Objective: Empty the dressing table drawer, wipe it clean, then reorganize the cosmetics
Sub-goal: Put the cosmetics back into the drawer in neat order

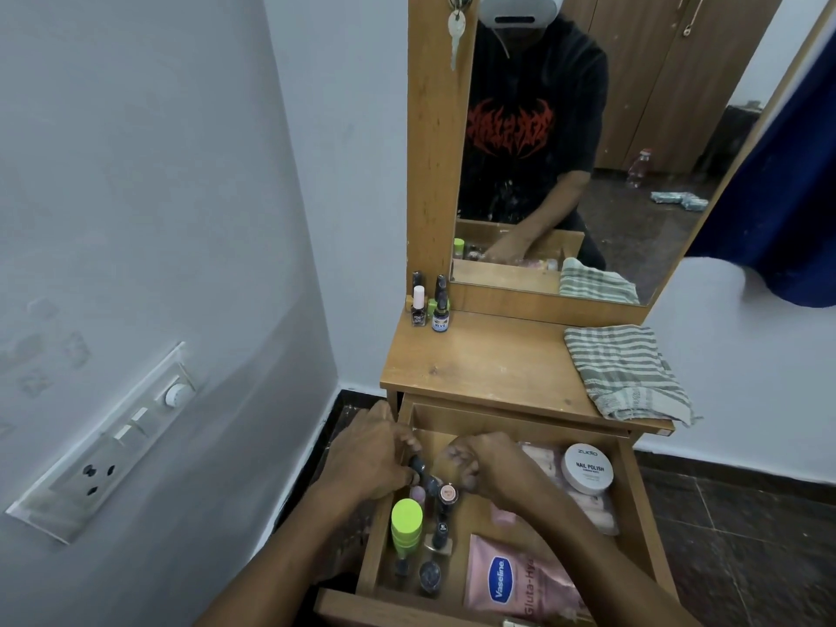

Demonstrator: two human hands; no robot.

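Left hand [366,459] clamped on small dark nail-polish bottle [418,468]; right hand [484,463] curled, contents unclear. Lift bottle upright, clear of open wooden drawer [633,513].

Your right arm [583,554] is covering part of the Vaseline pouch [506,576]; the picture's bottom edge is cutting off the drawer [642,513] front. Your left hand [366,459] is hiding a dark bottle's [418,468] label.

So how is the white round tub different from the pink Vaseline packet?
The white round tub is a hard, flat jar reading "nail polish"; the pink Vaseline packet is a soft pouch. The tub sits on other pink packs at the drawer's far right; the packet lies flat on the drawer floor, nearer the front. The tub is smaller than the packet. Both are in the open drawer, and neither hand touches them.
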